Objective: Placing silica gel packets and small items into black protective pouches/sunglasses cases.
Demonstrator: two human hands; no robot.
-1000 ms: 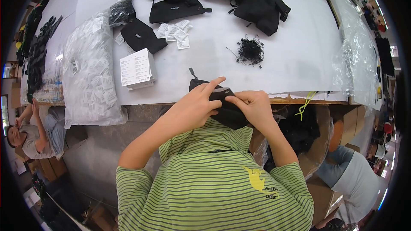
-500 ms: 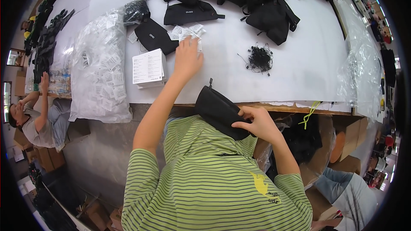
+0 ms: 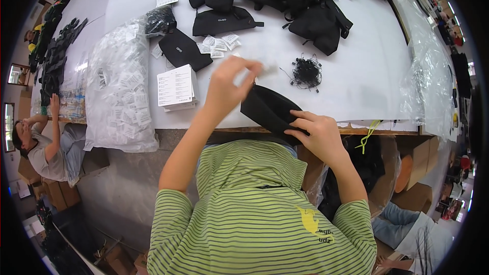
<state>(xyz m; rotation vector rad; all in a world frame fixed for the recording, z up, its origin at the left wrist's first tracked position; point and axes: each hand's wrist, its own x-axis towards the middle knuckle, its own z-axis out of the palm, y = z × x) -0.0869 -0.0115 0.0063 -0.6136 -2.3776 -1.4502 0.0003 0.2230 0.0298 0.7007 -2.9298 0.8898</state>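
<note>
My right hand (image 3: 320, 135) grips the rim of a black zip pouch (image 3: 267, 109) between thumb and fingers. The pouch is held at the table's near edge, its mouth parted. Just above its far end, my left hand (image 3: 232, 84) is pinched. At those fingertips is a motion-blurred small white packet (image 3: 271, 67). Several like white packets (image 3: 218, 46) lie loose beyond, beside a flat black pouch (image 3: 183, 50). Close to my left forearm stands a stack of white printed cards (image 3: 175, 89).
A large clear bag of white packets (image 3: 119, 86) hangs over the edge at left. Black pouches (image 3: 316, 23) are heaped at the back. A tangle of black cords (image 3: 306, 73) lies right of centre, with clear plastic sheeting (image 3: 428, 81) farther right. Another person (image 3: 48, 147) sits at left.
My left hand has come back from the loose packets to the pouch, a small white packet at its fingertips. My right hand has raised the pouch slightly away from my body, and its mouth has widened.
</note>
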